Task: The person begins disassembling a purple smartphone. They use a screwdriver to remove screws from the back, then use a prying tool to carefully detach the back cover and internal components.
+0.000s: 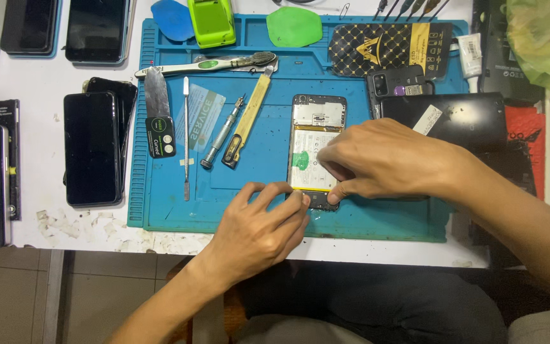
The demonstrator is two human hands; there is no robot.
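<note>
An opened phone [315, 124] with its back cover off lies upright in the middle of a blue work mat [268, 210], its white battery and circuit board showing. My left hand [256, 229] rests on the mat with its fingertips pressing the phone's lower left corner. My right hand [383, 159] reaches in from the right, its fingers pinched at the lower edge of the battery, covering the phone's right side. Whether anything small sits between those fingers is hidden.
On the mat's left lie a metal spudger [186, 134], a screwdriver [222, 135], a yellow tool [248, 121], a flat blade [157, 95] and a toothbrush [211, 64]. A black phone back [466, 114] lies right. Several dark phones [92, 148] sit on the white table at left.
</note>
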